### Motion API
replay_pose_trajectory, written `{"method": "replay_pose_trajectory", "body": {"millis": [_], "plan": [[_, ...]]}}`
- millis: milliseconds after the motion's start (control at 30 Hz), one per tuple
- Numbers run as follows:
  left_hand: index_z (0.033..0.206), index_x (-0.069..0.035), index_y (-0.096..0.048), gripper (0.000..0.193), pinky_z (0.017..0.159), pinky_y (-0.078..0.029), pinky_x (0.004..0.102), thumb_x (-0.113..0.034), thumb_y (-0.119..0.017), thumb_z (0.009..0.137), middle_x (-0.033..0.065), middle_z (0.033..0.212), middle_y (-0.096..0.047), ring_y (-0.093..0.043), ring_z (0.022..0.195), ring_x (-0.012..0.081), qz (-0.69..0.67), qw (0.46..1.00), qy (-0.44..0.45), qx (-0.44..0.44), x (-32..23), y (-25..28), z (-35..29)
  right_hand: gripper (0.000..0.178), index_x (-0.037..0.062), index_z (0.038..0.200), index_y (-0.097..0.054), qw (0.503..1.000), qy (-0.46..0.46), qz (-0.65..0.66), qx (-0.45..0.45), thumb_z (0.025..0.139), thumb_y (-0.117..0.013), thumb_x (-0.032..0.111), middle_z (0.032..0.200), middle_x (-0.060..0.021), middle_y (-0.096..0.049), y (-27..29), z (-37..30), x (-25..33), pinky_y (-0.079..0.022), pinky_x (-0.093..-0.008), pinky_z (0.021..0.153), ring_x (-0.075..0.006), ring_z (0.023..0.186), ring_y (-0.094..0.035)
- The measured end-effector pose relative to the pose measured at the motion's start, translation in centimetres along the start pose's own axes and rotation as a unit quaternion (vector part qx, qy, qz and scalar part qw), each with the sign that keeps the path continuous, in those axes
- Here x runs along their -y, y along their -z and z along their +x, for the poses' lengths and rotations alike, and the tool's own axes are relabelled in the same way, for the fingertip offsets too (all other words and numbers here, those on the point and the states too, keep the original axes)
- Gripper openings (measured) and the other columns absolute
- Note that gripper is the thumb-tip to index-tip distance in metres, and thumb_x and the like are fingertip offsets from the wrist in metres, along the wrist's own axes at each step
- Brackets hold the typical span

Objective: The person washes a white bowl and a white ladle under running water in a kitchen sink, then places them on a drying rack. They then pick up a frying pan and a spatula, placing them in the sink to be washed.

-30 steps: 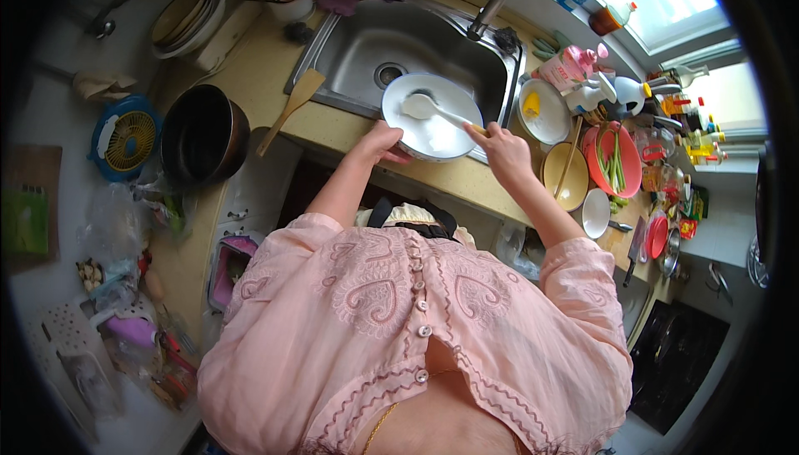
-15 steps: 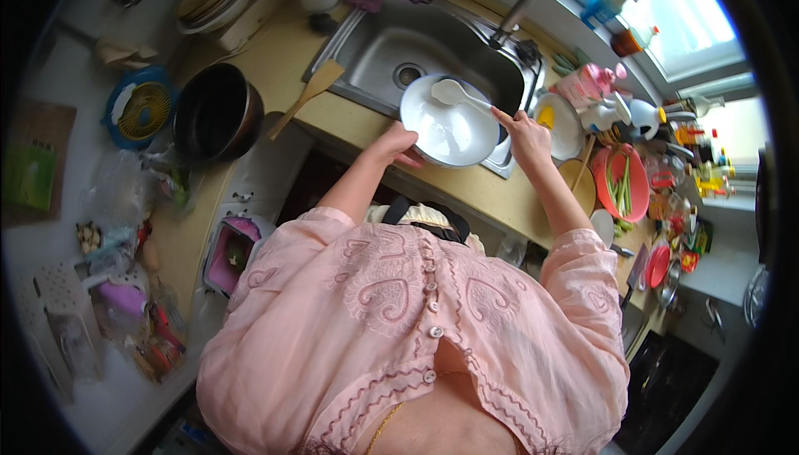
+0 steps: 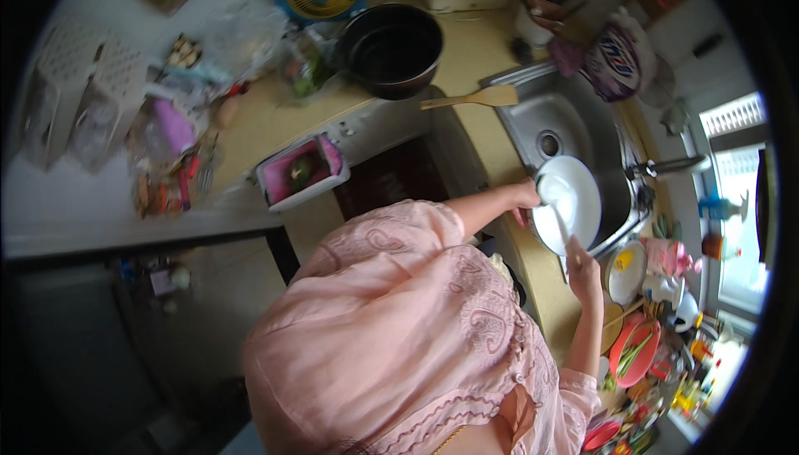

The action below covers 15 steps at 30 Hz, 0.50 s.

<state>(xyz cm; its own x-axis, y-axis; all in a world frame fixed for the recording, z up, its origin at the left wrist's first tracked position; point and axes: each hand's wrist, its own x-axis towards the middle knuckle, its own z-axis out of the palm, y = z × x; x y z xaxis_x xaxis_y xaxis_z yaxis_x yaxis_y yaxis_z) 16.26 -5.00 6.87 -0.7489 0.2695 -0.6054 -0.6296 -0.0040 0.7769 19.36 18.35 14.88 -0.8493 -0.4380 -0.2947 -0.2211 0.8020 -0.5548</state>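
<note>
My left hand (image 3: 526, 196) grips the left rim of a large white bowl (image 3: 583, 193), which is held at the front edge of a steel sink (image 3: 601, 132). In my right hand (image 3: 582, 267) is the handle of a white spoon (image 3: 559, 220), fingers closed around it. The spoon reaches into the bowl; its head is blurred against the white inside. Whether the bowl holds anything cannot be made out. A wooden spatula (image 3: 471, 97) lies across the counter with its blade at the sink's left corner.
Left of the spatula stands a dark pot (image 3: 391, 49). A white plate with something yellow (image 3: 626, 270) and a red basin (image 3: 637, 353) with green stalks sit right of the sink. A faucet (image 3: 670, 166) extends at the sink. Below the counter hangs a pink-lined bin (image 3: 301, 174).
My view has swung left, so the sink and bowl now appear farther right and the left counter and floor show more. Both hands keep their holds on the bowl and spoon.
</note>
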Motion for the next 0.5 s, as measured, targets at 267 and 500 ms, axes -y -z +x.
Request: {"method": "replay_pose_trajectory", "body": {"millis": [267, 500], "plan": [[0.120, -0.002, -0.046, 0.044, 0.045, -0.055, 0.0464, -0.006, -0.053, 0.076, 0.0233, 0.099, -0.058, -0.063, 0.064, 0.0369, -0.054, 0.997, 0.022, -0.044, 0.7, -0.2, 1.6, 0.035, 0.0029, 0.121, -0.051, 0.997, -0.001, -0.080, -0.015, 0.087, -0.051, 0.015, 0.081, -0.0159, -0.063, 1.8, 0.0, -7.6, -0.045, -0.0304, 0.060, -0.0195, 0.066, -0.059], [0.107, -0.001, -0.057, 0.032, 0.046, -0.054, 0.0424, -0.016, -0.054, 0.079, 0.0173, 0.077, -0.062, -0.062, 0.056, 0.0307, -0.036, 0.999, -0.024, -0.007, 1.7, -0.7, 1.0, 0.035, 0.0072, 0.120, -0.052, 0.996, 0.002, -0.073, -0.048, 0.086, -0.051, 0.018, 0.083, -0.0241, -0.060, -1.4, 1.6, 0.1, -0.046, -0.0377, 0.063, -0.0345, 0.072, -0.061]]}}
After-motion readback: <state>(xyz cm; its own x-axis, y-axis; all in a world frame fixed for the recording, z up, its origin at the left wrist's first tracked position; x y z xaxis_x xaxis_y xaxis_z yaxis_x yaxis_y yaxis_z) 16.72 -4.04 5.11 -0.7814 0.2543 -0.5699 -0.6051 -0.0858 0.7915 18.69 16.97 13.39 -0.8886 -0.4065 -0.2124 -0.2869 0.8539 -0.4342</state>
